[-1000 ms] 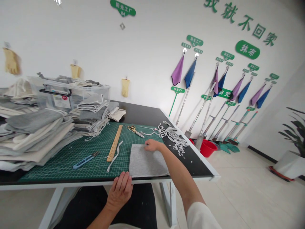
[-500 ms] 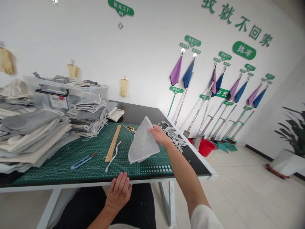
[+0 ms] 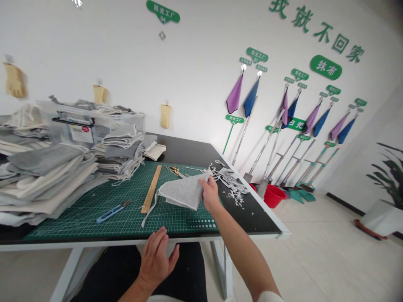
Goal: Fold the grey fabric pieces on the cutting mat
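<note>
Pinched in my right hand [image 3: 210, 193] is one corner of a folded grey fabric piece [image 3: 183, 191], tilted over the green cutting mat [image 3: 126, 224]. My left hand [image 3: 158, 254] is at the table's front edge, holding nothing, with the thumb spread from the fingers. A white fabric strip [image 3: 148, 214] lies left of the grey piece, beside a wooden ruler [image 3: 151, 188]. Gold-handled scissors [image 3: 175, 171] lie just behind the fabric. Farther left on the mat rests a blue utility knife [image 3: 112, 211].
Tall stacks of folded grey and cream cloth [image 3: 53, 180] fill the table's left side. Behind them stands a clear plastic box [image 3: 115, 123] heaped with cloth. White scraps [image 3: 234, 184] lie at the right. A red basin [image 3: 273, 195] is on the floor past the table.
My right hand has lowered and turned the grey fabric from upright to a flatter, leftward slant. My left thumb has moved away from its fingers. The view has shifted slightly.
</note>
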Tool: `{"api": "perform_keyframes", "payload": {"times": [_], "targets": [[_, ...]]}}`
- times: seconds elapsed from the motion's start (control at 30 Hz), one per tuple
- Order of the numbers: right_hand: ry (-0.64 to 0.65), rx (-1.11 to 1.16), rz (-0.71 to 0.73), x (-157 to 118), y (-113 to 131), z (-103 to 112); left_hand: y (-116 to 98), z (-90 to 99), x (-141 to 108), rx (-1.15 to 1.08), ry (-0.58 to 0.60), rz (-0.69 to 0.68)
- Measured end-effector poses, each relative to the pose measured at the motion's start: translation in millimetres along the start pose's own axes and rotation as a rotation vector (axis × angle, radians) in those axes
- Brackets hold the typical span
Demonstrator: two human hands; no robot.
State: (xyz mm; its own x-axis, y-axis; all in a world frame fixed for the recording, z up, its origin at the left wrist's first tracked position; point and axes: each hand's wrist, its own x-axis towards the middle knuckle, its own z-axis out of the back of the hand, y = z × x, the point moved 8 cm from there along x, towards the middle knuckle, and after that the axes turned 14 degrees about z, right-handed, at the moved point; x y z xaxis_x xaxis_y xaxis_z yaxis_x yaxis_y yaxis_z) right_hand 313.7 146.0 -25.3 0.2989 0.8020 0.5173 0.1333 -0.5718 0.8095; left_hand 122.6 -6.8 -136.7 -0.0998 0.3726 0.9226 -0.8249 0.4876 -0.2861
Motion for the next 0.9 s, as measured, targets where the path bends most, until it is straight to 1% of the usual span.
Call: {"api": "perform_keyframes", "payload": {"times": [0.1,0.13,0.17,0.23,0.33,0.47,0.5,0.57,0.63,0.67,0.73,0.8,0.9], "targets": [[-0.012,0.021,-0.024,-22,1,-5,1,16.6,25,0.056,-0.149,0.026],[-0.011,0.032,-0.039,-29,1,-8,-1,20.6,34,0.105,-0.183,0.01],[-0.008,0.046,-0.057,-36,3,-12,-4,22.8,43,0.149,-0.189,-0.016],[0.01,0.077,-0.101,-50,6,-22,-11,26.1,59,0.215,-0.164,-0.071],[0.073,0.111,-0.162,-67,13,-38,-17,29.9,76,0.278,-0.064,-0.116],[0.155,0.124,-0.188,-81,21,-51,-14,36.9,86,0.184,0.088,-0.127],[0.167,0.118,-0.201,-84,20,-51,-13,38.9,87,0.154,0.113,-0.134],[0.191,0.112,-0.246,-91,15,-52,-7,44.5,91,0.121,0.122,-0.115],[0.231,0.129,-0.271,-100,8,-53,2,50.4,98,0.099,0.127,-0.037],[0.249,0.136,-0.257,-104,5,-53,8,53.0,102,0.08,0.139,0.023],[0.244,0.095,-0.175,-109,1,-48,20,55.3,110,0.009,0.211,0.176],[0.165,-0.011,-0.095,-112,-5,-36,35,53.3,116,-0.098,0.32,0.381],[0.036,-0.102,-0.075,-112,-17,-17,54,45.0,114,-0.315,0.463,0.717]]}}
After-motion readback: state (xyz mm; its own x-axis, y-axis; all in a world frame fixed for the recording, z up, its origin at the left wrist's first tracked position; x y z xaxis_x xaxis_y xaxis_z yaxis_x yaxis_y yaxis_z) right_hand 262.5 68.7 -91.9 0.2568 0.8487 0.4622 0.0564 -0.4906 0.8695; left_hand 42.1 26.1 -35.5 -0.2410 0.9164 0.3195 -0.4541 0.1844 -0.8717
